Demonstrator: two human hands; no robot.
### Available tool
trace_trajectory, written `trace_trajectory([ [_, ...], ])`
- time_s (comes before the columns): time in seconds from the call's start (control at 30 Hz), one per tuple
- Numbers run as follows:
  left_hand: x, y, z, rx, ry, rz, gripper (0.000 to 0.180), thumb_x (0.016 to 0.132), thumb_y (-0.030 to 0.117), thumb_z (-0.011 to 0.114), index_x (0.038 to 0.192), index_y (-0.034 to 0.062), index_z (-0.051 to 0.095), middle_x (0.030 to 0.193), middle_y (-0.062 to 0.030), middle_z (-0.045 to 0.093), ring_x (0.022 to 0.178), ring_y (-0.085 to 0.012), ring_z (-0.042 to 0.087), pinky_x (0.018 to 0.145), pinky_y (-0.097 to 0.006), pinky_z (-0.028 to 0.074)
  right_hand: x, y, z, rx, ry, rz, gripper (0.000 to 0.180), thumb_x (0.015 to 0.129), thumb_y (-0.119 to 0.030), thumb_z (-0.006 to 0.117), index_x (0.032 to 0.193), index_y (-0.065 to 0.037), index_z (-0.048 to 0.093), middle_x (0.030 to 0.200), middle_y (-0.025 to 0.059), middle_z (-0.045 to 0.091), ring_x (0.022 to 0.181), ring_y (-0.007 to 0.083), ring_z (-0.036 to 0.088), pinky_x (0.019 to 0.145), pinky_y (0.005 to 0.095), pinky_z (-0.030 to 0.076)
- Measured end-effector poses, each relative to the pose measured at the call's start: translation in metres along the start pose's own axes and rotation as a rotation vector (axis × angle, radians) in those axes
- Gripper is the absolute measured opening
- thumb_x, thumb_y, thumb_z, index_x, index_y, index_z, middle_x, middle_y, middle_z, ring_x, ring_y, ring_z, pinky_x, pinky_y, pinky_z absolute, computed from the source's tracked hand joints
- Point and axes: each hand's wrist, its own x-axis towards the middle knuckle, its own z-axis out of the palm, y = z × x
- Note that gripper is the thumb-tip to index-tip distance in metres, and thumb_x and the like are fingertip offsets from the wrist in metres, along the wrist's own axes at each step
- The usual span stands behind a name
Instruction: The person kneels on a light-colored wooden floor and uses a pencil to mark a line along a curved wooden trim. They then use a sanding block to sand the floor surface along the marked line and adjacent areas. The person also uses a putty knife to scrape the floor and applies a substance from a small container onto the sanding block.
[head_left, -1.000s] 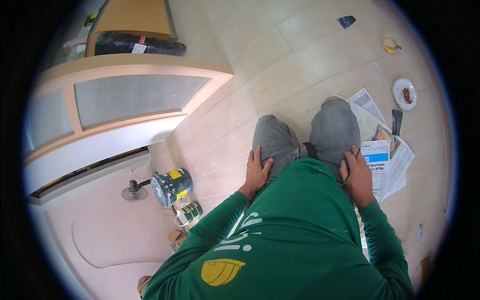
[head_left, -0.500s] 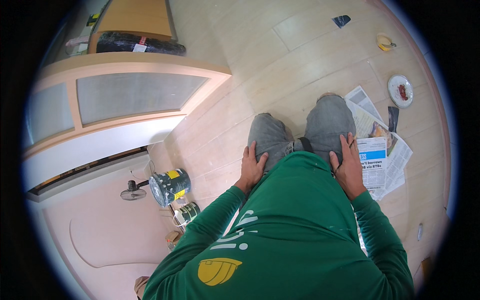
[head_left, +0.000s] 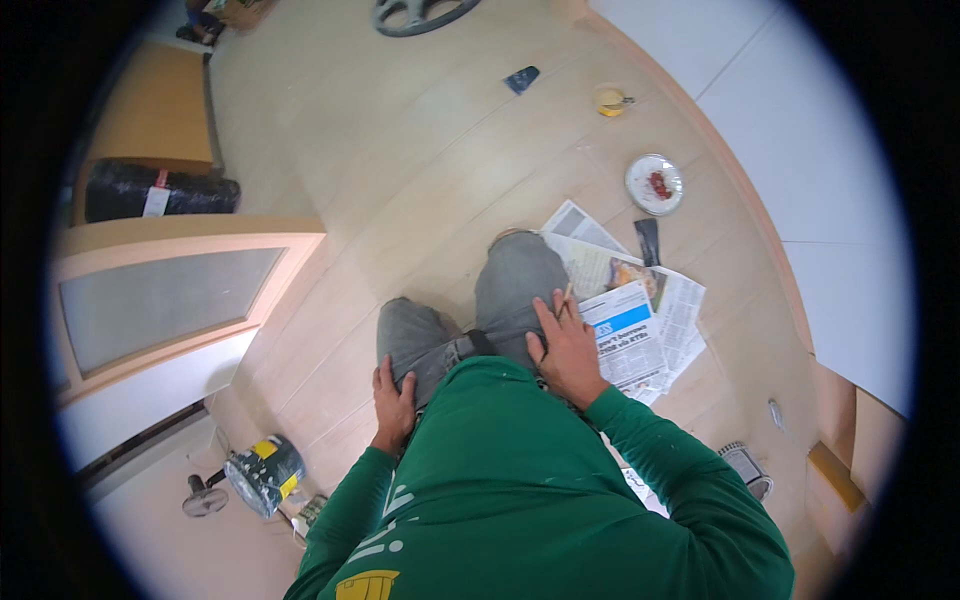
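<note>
My left hand [head_left: 395,408] rests on my left thigh, fingers stretched out, holding nothing. On my right thigh lies my right hand [head_left: 570,352], its fingers spread and nothing visible in it. Both hands press on the grey trousers [head_left: 520,285]. Overlapping newspaper sheets [head_left: 632,362] cover the floor just right of my right hand. A dark, flat strip-like piece [head_left: 648,242] lies at their far right edge. Beyond it sits a white round plate [head_left: 638,188] with red bits on it.
Farther off are a yellow-and-white tub [head_left: 610,100] and a small dark tapered piece [head_left: 521,79]. A framed panel [head_left: 170,300], a paint bucket [head_left: 265,475] and a fan [head_left: 205,498] stand left. A white wall [head_left: 810,190] curves along the right.
The view has swung right, so the floor things and my body appear farther left, and a grey wheel-like base shows at the top. Both hands stay on my thighs.
</note>
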Motion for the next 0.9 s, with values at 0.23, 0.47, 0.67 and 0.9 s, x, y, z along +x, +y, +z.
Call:
trace_trajectory([
  [0.23, 0.004, 0.0, 0.0, -0.025, 0.001, -0.02, 0.068, 0.107, 0.042, 0.053, 0.162, 0.0063, 0.035, 0.161, -0.0355, 0.032, 0.15, -0.0497, 0.032, 0.124, -0.05, 0.029, 0.004, -0.003, -0.002, 0.032, 0.013, 0.018, 0.06, 0.096, -0.033, 0.062, 0.149, -0.007, 0.051, 0.159, 0.0276, 0.044, 0.146, 0.044, 0.04, 0.103, 0.0571, 0.041],
  [0.47, 0.007, -0.015, 0.005, -0.031, 0.045, 0.019, 0.067, 0.108, 0.048, 0.048, 0.161, 0.0083, 0.038, 0.161, -0.035, 0.034, 0.148, -0.0503, 0.035, 0.122, -0.052, 0.031, 0.006, -0.003, 0.006, -0.022, 0.038, -0.025, 0.06, 0.096, -0.034, 0.063, 0.149, -0.008, 0.051, 0.157, 0.0271, 0.046, 0.142, 0.0428, 0.044, 0.1, 0.0565, 0.043],
  [0.67, 0.005, -0.021, 0.005, -0.027, 0.107, 0.016, 0.068, 0.107, 0.051, 0.049, 0.16, 0.0107, 0.039, 0.16, -0.0345, 0.035, 0.146, -0.051, 0.038, 0.121, -0.054, 0.033, 0.005, -0.013, 0.007, -0.075, 0.029, -0.044, 0.061, 0.095, -0.034, 0.064, 0.149, -0.007, 0.05, 0.155, 0.0274, 0.048, 0.142, 0.0435, 0.045, 0.1, 0.0567, 0.045],
  [0.9, -0.002, -0.033, 0.012, -0.107, 0.164, 0.022, 0.066, 0.106, 0.052, 0.051, 0.159, 0.0129, 0.043, 0.162, -0.0311, 0.036, 0.147, -0.049, 0.038, 0.12, -0.056, 0.032, -0.002, -0.018, 0.004, -0.052, 0.016, -0.111, 0.067, 0.095, -0.029, 0.067, 0.153, -0.006, 0.043, 0.154, 0.0296, 0.047, 0.139, 0.0459, 0.049, 0.105, 0.0518, 0.048],
])
